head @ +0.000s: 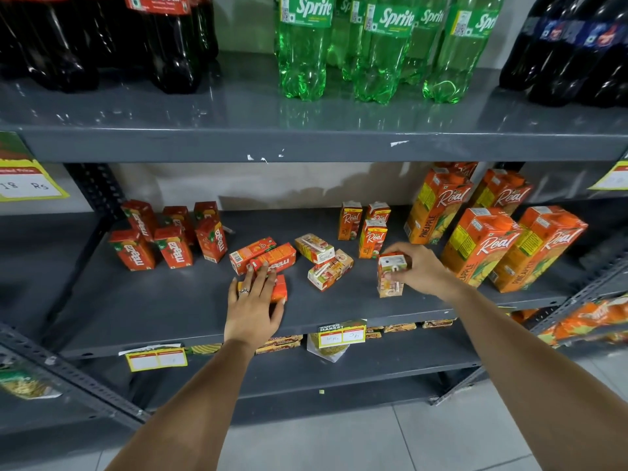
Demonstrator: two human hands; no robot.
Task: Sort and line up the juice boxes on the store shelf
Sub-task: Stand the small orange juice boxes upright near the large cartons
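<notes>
On the grey middle shelf (190, 311), several red Maaza boxes (173, 248) stand upright at the left. Two more Maaza boxes (272, 258) lie flat in the middle. My left hand (253, 300) lies over a third flat Maaza box (280, 288), fingers curled round it. Two small Real boxes (324, 263) lie on their sides at the centre. Three small Real boxes (372, 226) stand upright behind them. My right hand (418, 266) grips another small Real box (390, 275), upright with its straw side facing me.
Several large Real pineapple cartons (475, 246) stand at the right of the shelf. The upper shelf holds Sprite bottles (373, 45) and dark cola bottles (170, 45). Yellow price tags (341, 334) hang on the shelf's front edge. Packets lie on lower shelves.
</notes>
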